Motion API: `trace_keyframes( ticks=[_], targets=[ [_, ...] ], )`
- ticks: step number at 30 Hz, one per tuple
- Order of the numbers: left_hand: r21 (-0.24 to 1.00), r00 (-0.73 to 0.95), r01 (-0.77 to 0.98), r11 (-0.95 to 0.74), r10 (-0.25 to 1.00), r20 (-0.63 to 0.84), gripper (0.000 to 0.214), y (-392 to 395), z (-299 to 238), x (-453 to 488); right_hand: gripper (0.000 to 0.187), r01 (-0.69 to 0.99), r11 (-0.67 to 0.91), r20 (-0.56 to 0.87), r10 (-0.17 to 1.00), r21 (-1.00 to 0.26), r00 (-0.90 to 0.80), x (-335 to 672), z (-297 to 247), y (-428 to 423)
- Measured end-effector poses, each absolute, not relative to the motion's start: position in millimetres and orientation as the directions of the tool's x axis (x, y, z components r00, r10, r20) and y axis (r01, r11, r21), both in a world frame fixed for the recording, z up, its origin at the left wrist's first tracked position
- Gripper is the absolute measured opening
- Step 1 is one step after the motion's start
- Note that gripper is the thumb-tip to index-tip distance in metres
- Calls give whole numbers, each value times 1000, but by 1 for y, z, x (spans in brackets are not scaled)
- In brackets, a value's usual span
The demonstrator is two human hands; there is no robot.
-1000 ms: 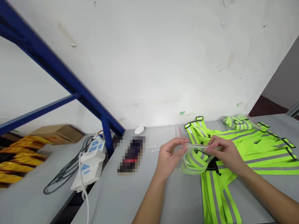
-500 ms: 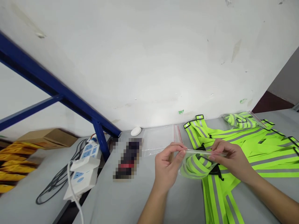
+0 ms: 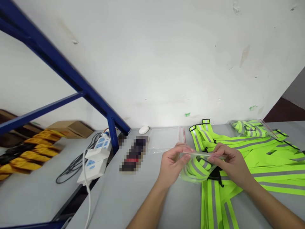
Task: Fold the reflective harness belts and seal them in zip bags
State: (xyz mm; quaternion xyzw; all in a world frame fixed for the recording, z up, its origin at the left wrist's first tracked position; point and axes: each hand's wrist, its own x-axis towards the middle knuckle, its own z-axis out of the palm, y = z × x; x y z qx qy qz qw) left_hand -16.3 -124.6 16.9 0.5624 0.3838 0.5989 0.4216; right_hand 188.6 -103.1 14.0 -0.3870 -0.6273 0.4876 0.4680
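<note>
Between my two hands is a clear zip bag (image 3: 186, 177) with a rolled reflective strap (image 3: 197, 168), lime yellow with grey stripes, inside it. My left hand (image 3: 172, 163) pinches the left end of the bag's top edge between thumb and fingers. At the right part of that same edge, my right hand (image 3: 230, 162) has its thumb and fingers closed. The bag hangs below the edge, just over the table. Beneath and to the right lies a pile of loose reflective straps (image 3: 267, 159) with black buckles.
A filled bag of straps (image 3: 252, 128) lies by the wall. Flat clear bags (image 3: 164, 136) with red edges, a white oval object (image 3: 144, 129) and a blurred-out dark item (image 3: 134, 154) are left of it. Power strips (image 3: 96, 159), a blue frame (image 3: 71, 76) and yellow bundles (image 3: 30, 152) stand further left.
The camera view has turned slightly left. Both hands keep their pinch on the bag's top edge, and the right hand has come a little closer to the left.
</note>
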Motion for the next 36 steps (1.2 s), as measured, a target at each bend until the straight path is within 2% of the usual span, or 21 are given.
trace_keyframes(
  ticks=[2,5,14,20,25,29,33,36],
  targets=[
    [945,35,-16,-325,945,326,15,-125,17,-14,21,38,253,234,935,-967,-265,189,12,-102],
    [937,11,45,-345,938,345,11,-125,15,-11,20,31,254,236,931,-967,-277,189,8,-102],
    [881,16,42,-471,882,471,9,-121,16,-12,21,21,272,255,924,-962,-285,190,5,-103],
    [906,-18,40,-421,906,422,14,-126,15,-13,18,24,329,310,911,-944,-272,186,9,-108],
    [934,-40,-72,-350,937,348,15,-128,12,-16,16,54,357,331,905,-933,-268,183,11,-113],
    [919,-48,-62,-389,921,387,11,-132,15,-16,19,54,352,328,909,-934,-256,181,14,-113],
    [890,-6,-43,-453,891,453,8,-136,19,-9,8,124,463,412,861,-878,-298,185,21,-111],
    [862,43,-28,-506,861,507,8,-139,24,0,16,218,622,520,763,-752,-384,188,29,-112]
  ],
)
